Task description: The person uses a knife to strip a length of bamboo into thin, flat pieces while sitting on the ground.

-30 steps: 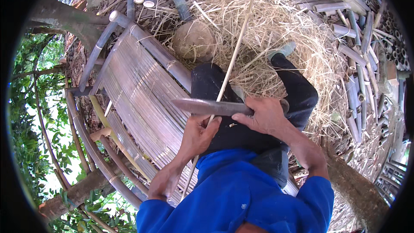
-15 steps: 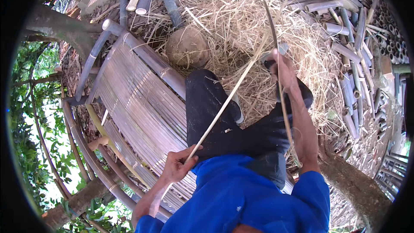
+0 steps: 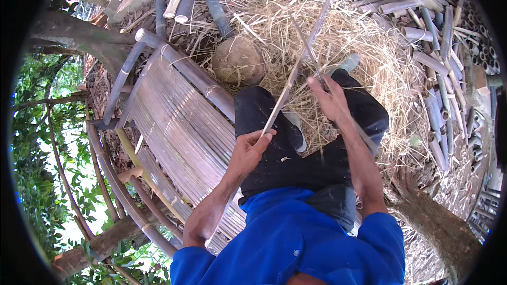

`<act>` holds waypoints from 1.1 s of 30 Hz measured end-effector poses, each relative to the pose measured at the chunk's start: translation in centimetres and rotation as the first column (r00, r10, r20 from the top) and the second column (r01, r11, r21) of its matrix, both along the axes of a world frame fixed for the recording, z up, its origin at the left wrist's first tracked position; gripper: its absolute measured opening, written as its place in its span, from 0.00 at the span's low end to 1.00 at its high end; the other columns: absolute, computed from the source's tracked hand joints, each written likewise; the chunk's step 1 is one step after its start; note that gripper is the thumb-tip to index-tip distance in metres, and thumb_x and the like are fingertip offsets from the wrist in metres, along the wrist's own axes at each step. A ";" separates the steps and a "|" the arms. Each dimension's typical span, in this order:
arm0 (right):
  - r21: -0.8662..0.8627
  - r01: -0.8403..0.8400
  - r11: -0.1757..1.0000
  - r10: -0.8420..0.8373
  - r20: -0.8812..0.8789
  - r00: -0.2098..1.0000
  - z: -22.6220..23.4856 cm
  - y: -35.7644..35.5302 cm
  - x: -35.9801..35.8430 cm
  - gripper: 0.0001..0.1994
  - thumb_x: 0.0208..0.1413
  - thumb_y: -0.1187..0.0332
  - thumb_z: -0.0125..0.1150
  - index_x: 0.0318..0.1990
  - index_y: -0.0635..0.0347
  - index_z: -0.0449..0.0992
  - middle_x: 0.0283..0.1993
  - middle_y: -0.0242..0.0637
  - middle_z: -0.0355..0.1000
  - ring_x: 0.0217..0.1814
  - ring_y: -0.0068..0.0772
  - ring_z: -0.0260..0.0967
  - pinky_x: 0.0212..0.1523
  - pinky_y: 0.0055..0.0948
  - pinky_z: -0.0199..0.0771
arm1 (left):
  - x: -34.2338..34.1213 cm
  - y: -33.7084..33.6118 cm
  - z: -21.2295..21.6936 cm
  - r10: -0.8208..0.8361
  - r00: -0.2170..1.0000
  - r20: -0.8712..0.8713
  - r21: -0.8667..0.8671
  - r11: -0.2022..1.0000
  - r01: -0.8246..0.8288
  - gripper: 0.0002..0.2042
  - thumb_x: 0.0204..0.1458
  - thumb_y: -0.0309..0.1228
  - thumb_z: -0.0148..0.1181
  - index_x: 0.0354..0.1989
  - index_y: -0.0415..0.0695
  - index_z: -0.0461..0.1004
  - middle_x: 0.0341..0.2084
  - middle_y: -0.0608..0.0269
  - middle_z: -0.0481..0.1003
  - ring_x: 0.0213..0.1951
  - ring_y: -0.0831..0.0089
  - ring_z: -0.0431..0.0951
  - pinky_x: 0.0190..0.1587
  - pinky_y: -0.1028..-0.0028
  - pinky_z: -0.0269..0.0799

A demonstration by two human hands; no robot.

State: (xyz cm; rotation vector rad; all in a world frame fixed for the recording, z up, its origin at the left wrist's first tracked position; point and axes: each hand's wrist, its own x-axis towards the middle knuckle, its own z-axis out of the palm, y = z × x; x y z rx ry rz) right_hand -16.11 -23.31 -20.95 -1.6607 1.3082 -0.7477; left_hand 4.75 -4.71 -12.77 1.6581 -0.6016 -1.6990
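Note:
A long, pale bamboo strip (image 3: pixel 281 100) slants up and away across my lap. My left hand (image 3: pixel 251 152) pinches it near its lower end, thumb on top, above my left thigh. In my right hand (image 3: pixel 332 99) is a long-handled knife (image 3: pixel 315 63), its narrow dark blade pointing up and to the left. The blade crosses the strip in this view; whether the edge touches it I cannot tell. Behind the right forearm, the knife's long handle is partly hidden.
Pale shavings (image 3: pixel 296 8) cover the ground ahead around a round wood block (image 3: pixel 238 60). A slatted bamboo bench (image 3: pixel 174 111) lies to the left. Cut bamboo pieces (image 3: pixel 435 103) are piled at the right, and a thick log (image 3: pixel 435 221) lies near my right side.
My left hand has moved forward and to the right with the strip. The right hand has shifted slightly left and nearer, and the knife blade now tilts further left, across the strip.

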 end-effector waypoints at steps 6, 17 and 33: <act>-0.082 -0.202 0.976 0.155 -0.391 0.907 2.1 2.8 -1.6 0.29 0.62 0.40 0.53 0.33 0.62 0.78 0.24 0.49 0.75 0.29 0.57 0.76 0.34 0.51 0.75 | -0.9 -0.1 0.4 0.131 0.989 0.068 -0.103 0.987 -0.123 0.15 0.65 0.32 0.55 0.57 0.39 0.76 0.17 0.75 0.66 0.17 0.87 0.62 0.17 0.81 0.52; -0.071 -0.322 0.944 0.266 -0.411 0.872 3.0 3.8 -0.4 0.36 0.55 0.29 0.53 0.32 0.59 0.82 0.21 0.47 0.76 0.28 0.55 0.78 0.33 0.51 0.78 | -1.3 0.8 1.8 0.008 0.930 0.367 -0.122 0.992 0.039 0.14 0.64 0.30 0.57 0.54 0.39 0.78 0.17 0.78 0.64 0.18 0.89 0.60 0.20 0.81 0.53; -0.032 -0.321 0.947 0.273 -0.451 0.850 3.9 3.6 0.1 0.36 0.54 0.29 0.54 0.30 0.59 0.82 0.22 0.48 0.76 0.31 0.54 0.79 0.36 0.48 0.80 | 0.9 4.1 2.2 -0.003 0.967 0.255 -0.030 1.000 0.011 0.13 0.65 0.29 0.55 0.53 0.39 0.78 0.19 0.77 0.67 0.22 0.88 0.60 0.23 0.79 0.55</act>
